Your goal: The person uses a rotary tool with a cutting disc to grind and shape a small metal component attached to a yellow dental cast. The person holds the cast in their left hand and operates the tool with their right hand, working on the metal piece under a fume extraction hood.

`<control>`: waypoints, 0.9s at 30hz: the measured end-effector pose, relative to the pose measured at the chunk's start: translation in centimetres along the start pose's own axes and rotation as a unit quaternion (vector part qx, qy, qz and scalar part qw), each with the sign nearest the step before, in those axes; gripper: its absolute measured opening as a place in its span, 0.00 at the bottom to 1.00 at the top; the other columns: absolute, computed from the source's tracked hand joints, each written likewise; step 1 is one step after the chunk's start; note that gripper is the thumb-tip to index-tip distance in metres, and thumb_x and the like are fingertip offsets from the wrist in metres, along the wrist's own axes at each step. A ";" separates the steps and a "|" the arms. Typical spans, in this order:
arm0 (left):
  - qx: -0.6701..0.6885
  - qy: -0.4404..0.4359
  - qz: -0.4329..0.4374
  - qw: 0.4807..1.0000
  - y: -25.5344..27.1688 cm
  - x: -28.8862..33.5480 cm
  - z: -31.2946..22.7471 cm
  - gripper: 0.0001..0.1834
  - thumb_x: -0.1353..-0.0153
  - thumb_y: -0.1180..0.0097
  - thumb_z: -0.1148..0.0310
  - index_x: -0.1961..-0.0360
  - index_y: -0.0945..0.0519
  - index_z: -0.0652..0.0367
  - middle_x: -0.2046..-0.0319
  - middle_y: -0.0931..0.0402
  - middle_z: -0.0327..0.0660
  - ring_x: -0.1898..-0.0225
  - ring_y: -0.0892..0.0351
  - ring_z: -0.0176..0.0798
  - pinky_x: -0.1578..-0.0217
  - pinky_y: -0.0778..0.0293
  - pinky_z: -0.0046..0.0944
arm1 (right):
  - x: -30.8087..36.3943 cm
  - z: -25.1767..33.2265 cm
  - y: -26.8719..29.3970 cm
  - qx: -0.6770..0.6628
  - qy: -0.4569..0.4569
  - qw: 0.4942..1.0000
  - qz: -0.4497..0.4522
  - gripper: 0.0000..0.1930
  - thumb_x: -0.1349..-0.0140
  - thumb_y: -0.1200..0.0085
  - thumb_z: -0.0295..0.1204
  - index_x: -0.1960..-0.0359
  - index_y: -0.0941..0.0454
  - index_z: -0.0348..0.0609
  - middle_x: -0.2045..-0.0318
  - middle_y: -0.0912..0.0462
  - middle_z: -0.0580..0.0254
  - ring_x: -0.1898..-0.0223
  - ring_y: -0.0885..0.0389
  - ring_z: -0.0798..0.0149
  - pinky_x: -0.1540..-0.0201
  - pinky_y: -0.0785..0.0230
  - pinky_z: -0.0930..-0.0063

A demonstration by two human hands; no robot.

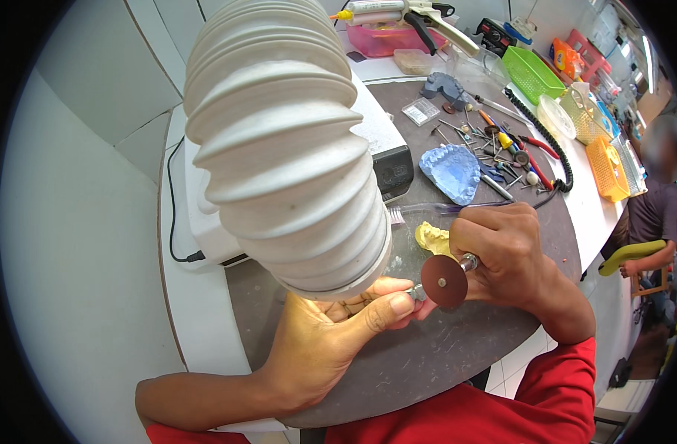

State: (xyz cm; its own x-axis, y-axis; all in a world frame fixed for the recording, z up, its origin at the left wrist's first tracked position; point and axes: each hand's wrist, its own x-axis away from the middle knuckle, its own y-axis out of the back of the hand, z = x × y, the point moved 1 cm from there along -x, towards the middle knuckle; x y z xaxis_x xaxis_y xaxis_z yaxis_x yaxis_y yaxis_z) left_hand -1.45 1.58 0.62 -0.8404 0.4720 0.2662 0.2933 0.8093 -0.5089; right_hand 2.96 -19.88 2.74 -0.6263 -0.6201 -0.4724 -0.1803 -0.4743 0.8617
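My left hand [346, 325] pinches a small shiny metal piece [415, 293] between thumb and fingers; its exact shape is too small to make out. In my right hand [501, 248] is a rotary handpiece [468, 262], which carries a thin brown cutting disc [443, 281]. The disc stands close to the metal piece, and I cannot tell whether they touch. Just behind the disc lies a yellow dental cast [433, 238], partly hidden by my right hand. Over my left fingers hangs the mouth of a ribbed white suction hose [286, 163].
A blue dental cast [450, 174], a grey one [443, 89], and scattered burs and tools [501, 148] lie on the dark board. A toothbrush [427, 210] is nearer. A white machine [386, 133] stands behind the hose. Baskets [533, 74] line the back right; another person [653, 200] sits far right.
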 end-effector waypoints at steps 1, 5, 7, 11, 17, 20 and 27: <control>-0.003 0.000 -0.001 1.000 0.0 0.0 0.0 0.06 0.33 0.44 0.73 0.57 0.25 0.63 0.57 0.20 0.50 0.54 0.17 0.41 0.51 0.21 0.39 | 0.0 0.0 0.0 -0.003 -0.002 1.000 0.000 0.26 0.61 0.27 0.51 0.82 0.30 0.45 0.88 0.32 0.68 0.87 0.29 0.66 0.85 0.39 0.71; -0.004 0.000 0.002 1.000 0.1 0.0 0.1 0.07 0.33 0.44 0.72 0.57 0.25 0.63 0.57 0.20 0.50 0.54 0.17 0.41 0.51 0.21 0.39 | 0.1 -0.1 0.1 0.003 -0.003 1.000 0.008 0.27 0.61 0.27 0.51 0.82 0.30 0.45 0.88 0.33 0.68 0.88 0.29 0.66 0.85 0.39 0.71; -0.003 -0.002 0.005 1.000 0.0 -0.1 0.0 0.07 0.33 0.44 0.72 0.57 0.25 0.63 0.57 0.20 0.50 0.54 0.17 0.41 0.51 0.21 0.39 | 0.0 0.0 0.1 0.007 0.003 1.000 0.005 0.27 0.61 0.27 0.51 0.82 0.30 0.45 0.88 0.33 0.68 0.88 0.29 0.66 0.85 0.39 0.70; -0.008 -0.006 0.011 1.000 0.0 -0.1 -0.1 0.07 0.33 0.44 0.72 0.57 0.26 0.63 0.57 0.20 0.50 0.54 0.18 0.41 0.51 0.21 0.39 | 0.1 -0.1 0.1 0.009 -0.002 1.000 0.007 0.27 0.61 0.27 0.51 0.83 0.31 0.45 0.88 0.33 0.68 0.87 0.29 0.66 0.85 0.40 0.70; -0.026 -0.008 0.011 1.000 0.1 -0.1 0.0 0.08 0.33 0.44 0.72 0.56 0.26 0.63 0.57 0.20 0.50 0.53 0.18 0.41 0.51 0.21 0.39 | 0.1 -0.2 0.2 -0.004 -0.009 1.000 0.006 0.27 0.61 0.26 0.50 0.83 0.31 0.44 0.88 0.32 0.67 0.87 0.29 0.66 0.85 0.40 0.70; -0.023 -0.007 0.018 1.000 0.1 -0.2 -0.1 0.08 0.32 0.45 0.71 0.56 0.26 0.63 0.57 0.20 0.50 0.53 0.18 0.40 0.51 0.21 0.39 | 0.0 -0.2 0.2 -0.004 -0.007 1.000 0.008 0.27 0.61 0.26 0.50 0.82 0.30 0.44 0.88 0.32 0.67 0.87 0.29 0.66 0.85 0.39 0.70; -0.017 -0.007 0.016 1.000 0.0 -0.1 -0.2 0.08 0.32 0.45 0.71 0.56 0.26 0.63 0.56 0.20 0.49 0.53 0.19 0.40 0.52 0.22 0.38 | -0.1 0.0 0.2 -0.008 -0.004 1.000 0.004 0.26 0.61 0.26 0.50 0.82 0.29 0.44 0.88 0.32 0.68 0.87 0.28 0.66 0.85 0.39 0.70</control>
State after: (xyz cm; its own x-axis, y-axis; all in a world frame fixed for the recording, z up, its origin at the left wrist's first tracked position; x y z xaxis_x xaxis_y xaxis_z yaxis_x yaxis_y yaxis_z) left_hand -1.34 1.60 0.75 -0.8369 0.4928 0.2382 0.3352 0.8054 -0.4888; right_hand 2.99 -19.94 2.94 -0.6335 -0.6191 -0.4641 -0.1630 -0.4795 0.8623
